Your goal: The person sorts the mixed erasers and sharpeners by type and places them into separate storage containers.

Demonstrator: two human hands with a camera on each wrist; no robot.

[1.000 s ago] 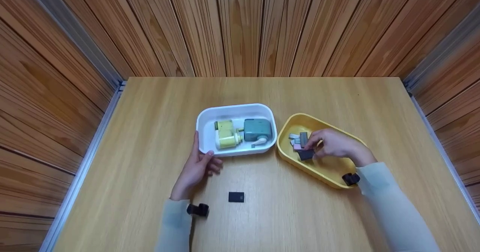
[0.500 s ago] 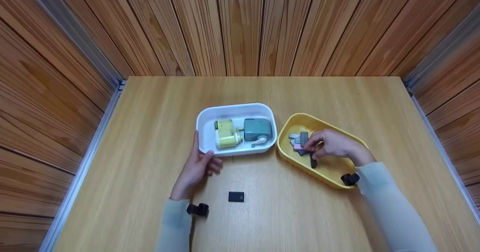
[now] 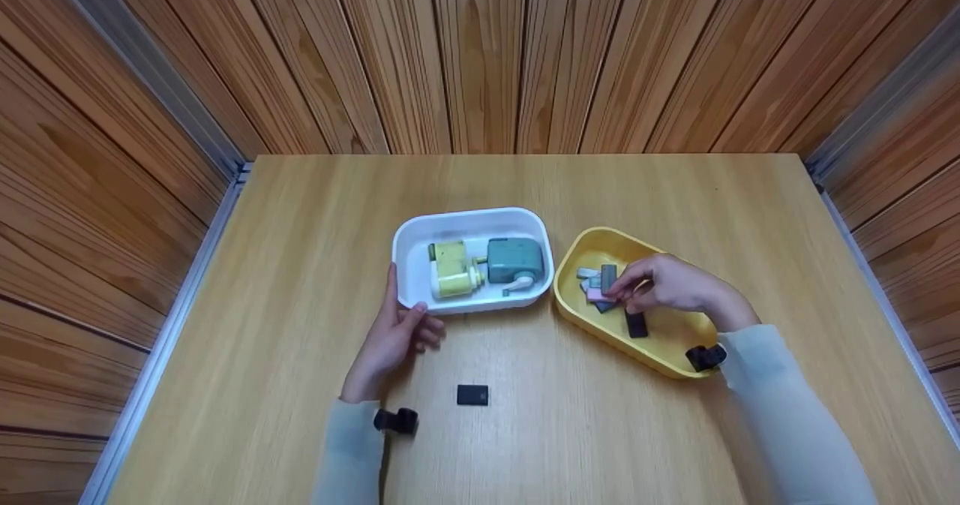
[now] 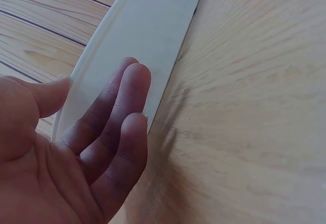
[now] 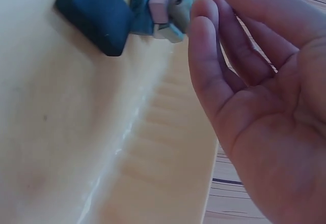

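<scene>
My left hand [image 3: 391, 344] rests against the near-left corner of a white tray [image 3: 450, 221], with the index finger along its side and the thumb at the front rim. Two pencil sharpeners lie in that tray: a yellow-green one [image 3: 452, 269] and a teal one [image 3: 514, 259] with a white crank. My right hand [image 3: 667, 289] is inside a yellow tray [image 3: 641, 353], fingertips at a small pile. The pile has a grey block [image 3: 608, 276], a pink block [image 3: 596, 295] and a dark blue block [image 3: 604, 308], all eraser-like. A black block [image 3: 637, 325] lies just below the thumb.
Another flat black rectangular block [image 3: 472, 395] lies on the wooden table [image 3: 555, 445], in front of the white tray. The yellow tray stands angled close beside the white tray's right side. Wood-plank walls [image 3: 480, 55] rise behind and at both sides.
The right hand has drawn the black block off the pile, tipped it on edge and let it down to the right in the yellow tray. My left hand has not moved.
</scene>
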